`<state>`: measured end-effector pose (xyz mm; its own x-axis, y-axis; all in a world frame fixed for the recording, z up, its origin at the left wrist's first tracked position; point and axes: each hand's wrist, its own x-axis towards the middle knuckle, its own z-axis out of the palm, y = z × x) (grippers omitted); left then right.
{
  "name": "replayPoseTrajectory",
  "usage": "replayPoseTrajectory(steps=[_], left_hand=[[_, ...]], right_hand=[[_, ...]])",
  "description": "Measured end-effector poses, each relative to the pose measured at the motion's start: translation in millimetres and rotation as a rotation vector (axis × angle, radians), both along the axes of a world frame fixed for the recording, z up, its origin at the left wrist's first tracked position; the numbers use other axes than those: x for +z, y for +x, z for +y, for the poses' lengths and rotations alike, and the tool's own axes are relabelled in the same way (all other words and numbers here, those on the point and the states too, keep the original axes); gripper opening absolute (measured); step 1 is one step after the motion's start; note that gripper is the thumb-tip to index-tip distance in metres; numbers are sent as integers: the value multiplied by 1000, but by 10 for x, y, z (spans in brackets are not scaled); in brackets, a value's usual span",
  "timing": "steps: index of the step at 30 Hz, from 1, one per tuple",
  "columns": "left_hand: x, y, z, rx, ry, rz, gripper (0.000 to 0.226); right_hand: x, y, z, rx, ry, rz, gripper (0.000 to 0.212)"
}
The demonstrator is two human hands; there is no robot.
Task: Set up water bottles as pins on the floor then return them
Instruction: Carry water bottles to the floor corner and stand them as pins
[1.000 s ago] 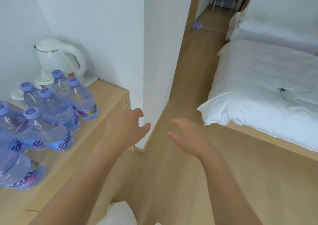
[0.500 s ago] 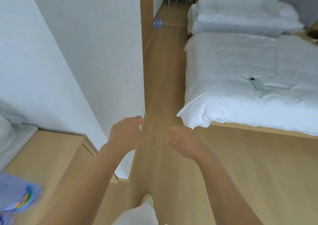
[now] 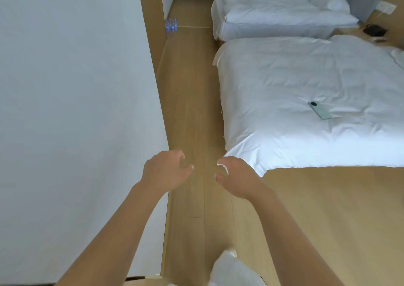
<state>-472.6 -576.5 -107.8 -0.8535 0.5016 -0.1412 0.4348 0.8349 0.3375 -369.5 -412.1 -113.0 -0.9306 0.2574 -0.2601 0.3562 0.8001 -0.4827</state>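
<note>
Far down the floor (image 3: 192, 111), clear blue-labelled bottles (image 3: 171, 24) stand clustered; both hands' grip loose, holding nothing.

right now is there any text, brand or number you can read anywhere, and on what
None can be read.
Water bottles far down the floor: blue labels, too small to read.
Phone on the bed: no visible lettering.
Left hand and right hand: no text.
</note>
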Motion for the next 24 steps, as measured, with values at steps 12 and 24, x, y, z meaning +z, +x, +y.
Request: replayPoseTrajectory(steps=[12, 24], left_hand=[[-26, -1724, 1462, -6, 18, 13, 41], [-99, -3292, 2700, 0, -66, -49, 45]], right_hand=[[-139, -1809, 1427, 58, 15, -12, 42], [-278, -3323, 2737, 83, -20, -38, 49]])
